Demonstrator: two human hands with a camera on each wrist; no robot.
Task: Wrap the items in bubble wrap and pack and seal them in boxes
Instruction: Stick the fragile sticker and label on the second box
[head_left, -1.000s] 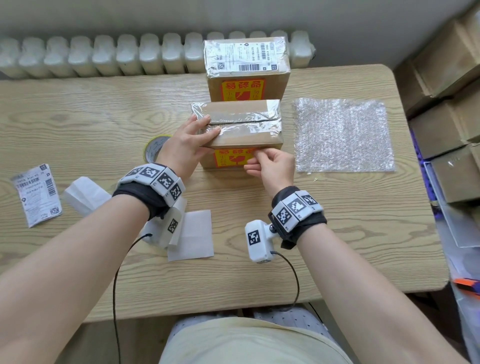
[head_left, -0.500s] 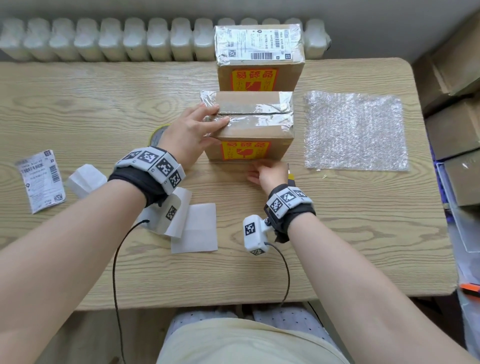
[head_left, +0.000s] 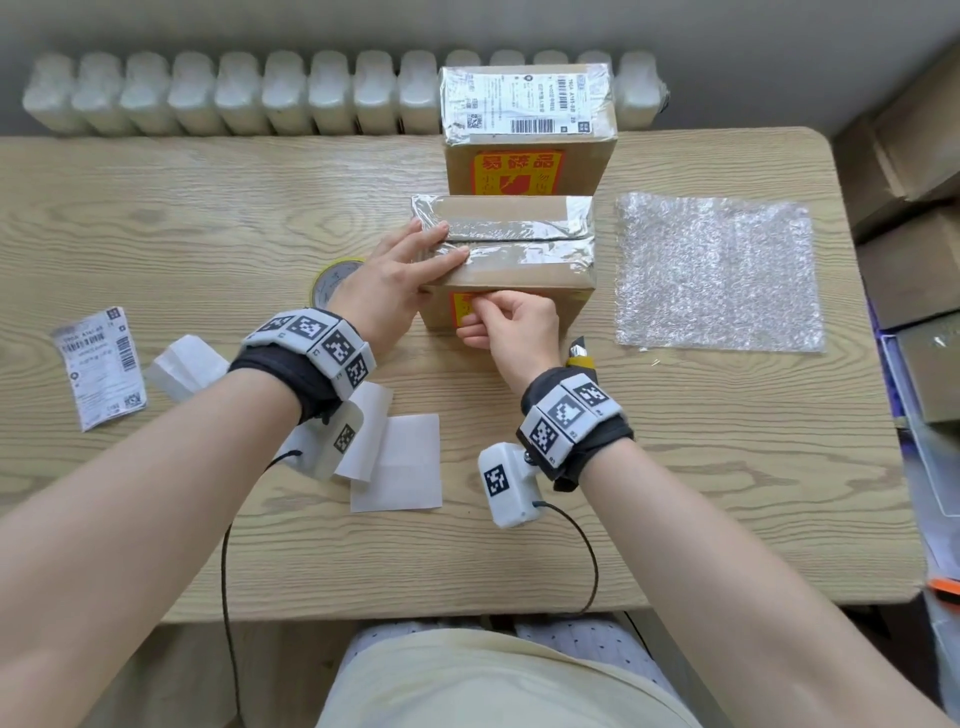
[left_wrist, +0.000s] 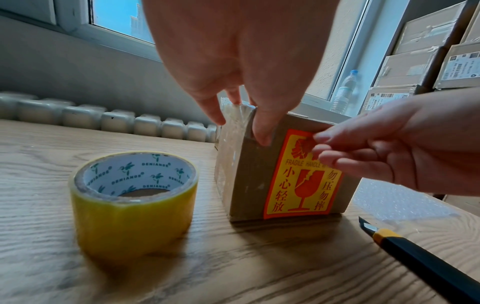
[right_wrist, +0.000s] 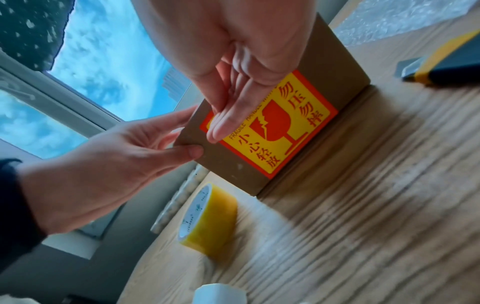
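Note:
A taped cardboard box (head_left: 519, 249) stands at the table's middle, with a red and yellow fragile sticker (left_wrist: 298, 185) on its near face. My left hand (head_left: 415, 270) lies on the box's left end: straight fingers on the taped top, thumb on the near face. My right hand (head_left: 498, 322) is in front of the box, its straight fingers (right_wrist: 228, 119) pressed flat on the sticker's upper part. A second sealed box (head_left: 527, 130) with a shipping label stands right behind. A bubble wrap sheet (head_left: 717, 270) lies flat to the right.
A yellow tape roll (left_wrist: 132, 201) stands left of the box, behind my left hand. A utility knife (left_wrist: 415, 261) lies on the table by my right wrist. A loose label (head_left: 98, 364) and white backing papers (head_left: 395, 462) lie at the near left. Stacked cartons (head_left: 914, 156) fill the right side.
My right hand dropped from the box's near top edge to the table by its base, then rose to the sticker. The left hand stayed on the box.

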